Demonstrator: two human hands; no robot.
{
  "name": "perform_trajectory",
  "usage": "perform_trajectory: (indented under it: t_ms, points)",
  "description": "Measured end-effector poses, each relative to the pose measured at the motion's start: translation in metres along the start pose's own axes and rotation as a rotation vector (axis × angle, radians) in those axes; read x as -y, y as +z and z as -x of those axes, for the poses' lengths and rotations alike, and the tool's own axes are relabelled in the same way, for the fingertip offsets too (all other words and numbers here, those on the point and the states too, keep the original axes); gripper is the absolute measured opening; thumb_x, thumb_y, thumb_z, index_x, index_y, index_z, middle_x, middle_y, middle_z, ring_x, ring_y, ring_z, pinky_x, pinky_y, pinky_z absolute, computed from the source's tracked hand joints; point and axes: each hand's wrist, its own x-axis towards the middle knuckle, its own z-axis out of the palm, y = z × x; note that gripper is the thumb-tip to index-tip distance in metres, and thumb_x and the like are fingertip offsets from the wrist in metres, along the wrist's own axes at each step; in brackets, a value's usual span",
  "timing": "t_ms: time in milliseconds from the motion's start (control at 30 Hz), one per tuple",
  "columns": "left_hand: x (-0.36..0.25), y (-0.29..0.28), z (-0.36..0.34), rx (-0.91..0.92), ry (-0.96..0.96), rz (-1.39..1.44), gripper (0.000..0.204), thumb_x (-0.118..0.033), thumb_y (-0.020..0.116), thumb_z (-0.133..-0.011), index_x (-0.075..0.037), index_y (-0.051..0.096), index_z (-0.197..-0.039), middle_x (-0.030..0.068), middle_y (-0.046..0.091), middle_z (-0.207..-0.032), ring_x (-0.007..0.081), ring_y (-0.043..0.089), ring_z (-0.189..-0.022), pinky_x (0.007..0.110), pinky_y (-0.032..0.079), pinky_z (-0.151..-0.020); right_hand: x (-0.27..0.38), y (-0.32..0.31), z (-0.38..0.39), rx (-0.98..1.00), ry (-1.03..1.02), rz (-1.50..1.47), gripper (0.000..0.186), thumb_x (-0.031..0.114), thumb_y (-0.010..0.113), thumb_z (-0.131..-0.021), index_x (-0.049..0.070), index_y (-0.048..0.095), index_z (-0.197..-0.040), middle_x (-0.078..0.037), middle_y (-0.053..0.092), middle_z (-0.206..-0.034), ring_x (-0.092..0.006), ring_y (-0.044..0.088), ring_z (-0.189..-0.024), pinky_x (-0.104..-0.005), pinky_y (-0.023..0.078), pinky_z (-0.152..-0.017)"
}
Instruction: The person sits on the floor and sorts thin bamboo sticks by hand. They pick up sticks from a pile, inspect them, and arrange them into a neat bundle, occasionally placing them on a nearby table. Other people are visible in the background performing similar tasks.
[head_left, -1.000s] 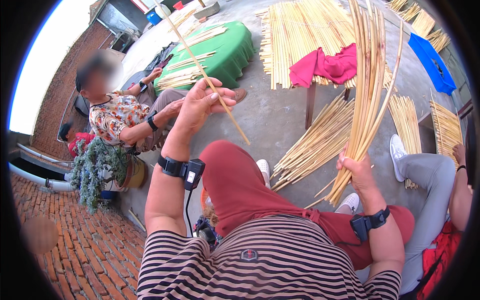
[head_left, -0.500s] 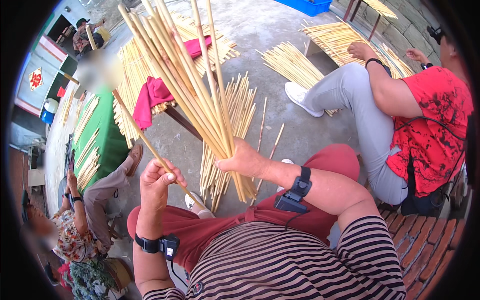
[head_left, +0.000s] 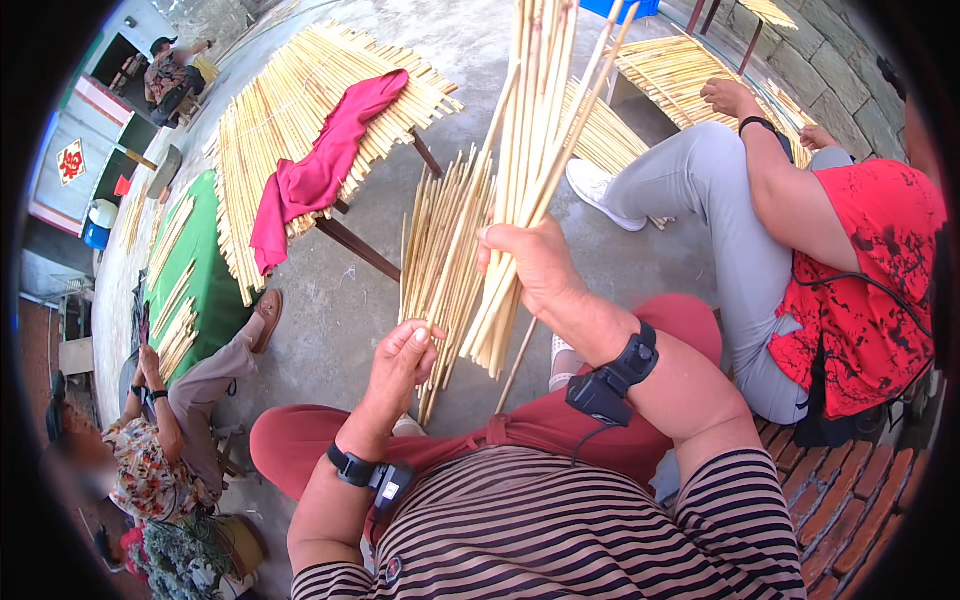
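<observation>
A person seated outdoors, seen from above, works with pale split bamboo sticks. The right hand (head_left: 535,265) is closed around a thick bundle of bamboo sticks (head_left: 525,170), gripping it near its lower end; the bundle stands nearly upright in front of the chest, its long axis running from the fist up and away toward the top of the view, with the short cut ends poking out below the fist. The left hand (head_left: 405,360) pinches a single bamboo stick (head_left: 450,265) between thumb and fingers near its lower end, and this stick leans up and to the right, alongside the bundle. The sticks look light, stiff and dry, likely smooth enough to slide against one another and apt to snap if bent, so a firm hold low on the bundle seems the sound place to steady it. On the concrete floor just beyond the hands lies a loose heap of sticks (head_left: 440,240). A low worktop (head_left: 385,265) farther off carries rows of sticks with a magenta cloth (head_left: 320,170) draped over them. Another person in a red top (head_left: 860,270) sits to the right.
</observation>
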Motion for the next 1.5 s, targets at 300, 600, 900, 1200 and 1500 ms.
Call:
perform_trajectory:
  t_ms: [300,600,900,1200,1500]
  points:
    - [-0.004,-0.007,-0.021,0.044,-0.208,0.251,0.025,-0.014,0.045,-0.097,-0.003,0.05,-0.119,-0.0012,0.047,-0.071,0.0043,0.034,-0.05,0.018,0.026,-0.042,0.005,-0.02,-0.009,-0.111,0.01,-0.201,0.022,0.004,0.058,-0.078,0.003,0.047,-0.097,-0.008,0.053,-0.075,-0.017,0.057,-0.065,-0.0344,0.051,-0.056]
    - [0.039,0.022,-0.067,0.156,-0.322,0.19,0.04,0.01,0.044,-0.086,0.0,0.044,-0.125,0.0076,0.056,-0.103,0.0129,0.056,-0.078,0.025,0.045,-0.061,-0.027,0.023,0.042,0.346,-0.263,0.592,0.04,0.009,0.065,-0.069,-0.001,0.051,-0.105,-0.014,0.061,-0.084,-0.0244,0.062,-0.079,-0.0353,0.048,-0.075]
    - [0.028,0.026,-0.063,0.17,-0.295,0.299,0.041,0.009,0.045,-0.086,0.001,0.043,-0.125,0.0084,0.056,-0.103,0.014,0.057,-0.08,0.026,0.046,-0.065,-0.037,0.038,0.047,0.572,-0.348,0.774,0.042,0.012,0.066,-0.068,0.002,0.049,-0.105,-0.016,0.059,-0.081,-0.034,0.06,-0.079,-0.0397,0.046,-0.072]
    - [0.018,-0.004,-0.021,0.094,-0.272,0.346,0.042,0.009,0.046,-0.085,0.001,0.043,-0.126,0.0092,0.056,-0.103,0.0151,0.057,-0.081,0.027,0.048,-0.068,-0.03,0.048,0.048,0.704,-0.416,0.847,0.038,0.015,0.065,-0.068,0.002,0.049,-0.1,-0.019,0.056,-0.083,-0.0376,0.057,-0.086,-0.0429,0.045,-0.076]
    - [0.063,0.016,-0.073,-0.074,-0.257,0.454,0.043,0.009,0.047,-0.085,0.001,0.043,-0.127,0.01,0.056,-0.103,0.0162,0.058,-0.082,0.029,0.05,-0.072,0.018,0.047,0.016,0.488,-0.183,0.412,0.035,0.008,0.063,-0.071,0.001,0.051,-0.103,-0.008,0.059,-0.077,-0.019,0.059,-0.064,-0.0312,0.048,-0.061]
